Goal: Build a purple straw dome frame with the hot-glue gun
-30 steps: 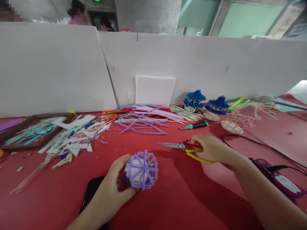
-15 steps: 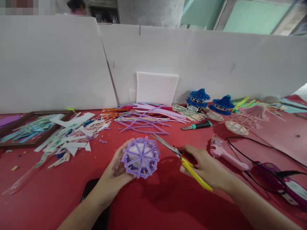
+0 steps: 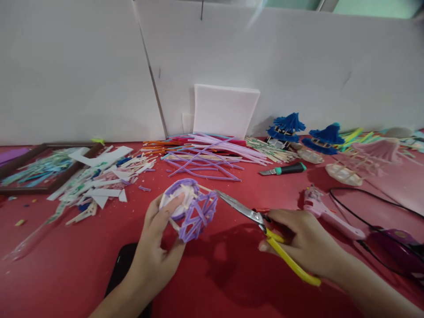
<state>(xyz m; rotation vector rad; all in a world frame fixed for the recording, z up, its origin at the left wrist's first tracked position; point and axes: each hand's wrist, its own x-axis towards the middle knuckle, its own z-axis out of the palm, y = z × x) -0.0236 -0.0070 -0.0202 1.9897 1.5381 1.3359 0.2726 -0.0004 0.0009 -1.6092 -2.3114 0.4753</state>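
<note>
My left hand (image 3: 162,234) is closed around a small round model made of purple pipe cleaners and sticks (image 3: 198,216). The model is tilted, with its pale round base toward my palm and its crossed purple strips facing right. In my right hand (image 3: 298,234) is a pair of scissors with yellow handles (image 3: 288,260). The scissor blades (image 3: 236,205) point up and left, their tips close to the model's upper right edge; whether they touch it I cannot tell. Purple pipe cleaners (image 3: 205,170) lie on the red table (image 3: 251,282) beyond.
A utility knife (image 3: 283,169), pink glue gun (image 3: 331,216) and black cable sit to the right. Blue-roofed models (image 3: 286,128) stand behind. On the left are scraps (image 3: 106,176) and a brown frame (image 3: 56,190). A black phone (image 3: 121,265) lies under my left forearm.
My left hand has turned the purple model from its face-on strips onto its side, showing the base. The scissors have shifted slightly right and down. The camera view has tipped downward.
</note>
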